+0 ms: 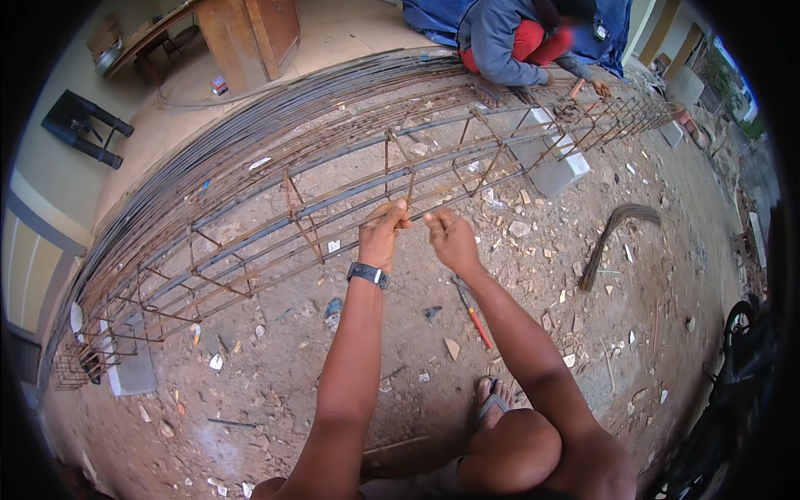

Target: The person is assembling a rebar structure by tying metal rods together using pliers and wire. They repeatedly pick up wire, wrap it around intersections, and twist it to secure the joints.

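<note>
Print seems to be carried by a small red, white and blue box (219, 85) on the pale floor, far up and to the left of both grips, but it is too small to be read. Just behind the left grip, the wrist is circled by a dark band (367, 273) marked with a pale patch.

A long steel cage (411, 172) is set directly at the left grip (388, 223) and the right grip (450, 237), running from lower left of them to upper right. It is made up of straight grey and brown bars, crossed at intervals by bent, rust-coloured hoops. The fingers of both grips are curled, with the tips brought close together near the lowest bar; whether the bar or a thin wire is grasped cannot be told.

To the right of the grips, the cage is propped on a pale block (567, 175); another block (133, 377) is placed under its far left end. Pliers (478, 326) with red handles are laid on the dirt just below the right grip. A curved bundle of thin wire (606, 240) is seen well to its right. Beyond the cage, loose dark bars (208, 152) are stacked lengthwise.
</note>
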A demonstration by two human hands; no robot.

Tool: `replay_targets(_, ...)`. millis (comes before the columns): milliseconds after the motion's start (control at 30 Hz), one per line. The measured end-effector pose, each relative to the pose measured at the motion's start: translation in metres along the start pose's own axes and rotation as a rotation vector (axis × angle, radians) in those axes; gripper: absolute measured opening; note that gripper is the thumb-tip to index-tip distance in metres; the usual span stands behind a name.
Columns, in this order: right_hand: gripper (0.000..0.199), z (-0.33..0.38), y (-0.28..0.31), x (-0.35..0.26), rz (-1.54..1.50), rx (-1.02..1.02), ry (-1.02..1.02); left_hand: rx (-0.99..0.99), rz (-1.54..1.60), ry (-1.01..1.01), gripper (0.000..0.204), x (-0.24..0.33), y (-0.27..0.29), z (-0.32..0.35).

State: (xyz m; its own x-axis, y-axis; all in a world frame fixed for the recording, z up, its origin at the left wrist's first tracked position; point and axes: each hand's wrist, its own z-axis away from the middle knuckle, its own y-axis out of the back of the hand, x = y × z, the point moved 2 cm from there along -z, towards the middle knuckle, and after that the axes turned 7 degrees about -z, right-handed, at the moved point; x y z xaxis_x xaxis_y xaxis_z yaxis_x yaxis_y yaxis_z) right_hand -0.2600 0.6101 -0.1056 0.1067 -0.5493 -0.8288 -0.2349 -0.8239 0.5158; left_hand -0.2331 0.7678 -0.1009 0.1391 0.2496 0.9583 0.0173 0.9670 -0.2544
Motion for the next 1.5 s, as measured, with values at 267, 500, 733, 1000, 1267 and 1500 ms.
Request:
replay_targets(267,0.027,0.041,-0.036,-0.046,-1.047,-0.334,-0.585,0.001,-0.139,-0.121,0.031,-0.012,0.014,-0.001)
replay_targets(500,0.032,0.056,0.016,-0.058,-1.104,-0.352,-0.653,-0.024,-0.204,-0.178,0.035,-0.013,0.019,-0.009)
replay_targets(733,0.067,0.142,0.024,0.118,0.822,-0.189,-0.091,-0.082,-0.13,-0.14,0.041,-0.018,0.016,-0.005)
replay_targets(1000,0.059,0.146,0.027,0.158,0.724,-0.472,-0.467,-0.116,-0.096,-0.128,0.037,-0.022,0.008,-0.005)
replay_targets(1267,0.041,0.115,0.059,0.038,-0.608,-0.564,-0.705,-0.088,-0.134,-0.159,0.043,-0.023,0.02,-0.008)
replay_targets(1500,0.066,0.066,0.064,-0.038,-0.414,-0.592,-0.417,-0.126,-0.142,-0.144,0.043,-0.023,0.017,-0.011)
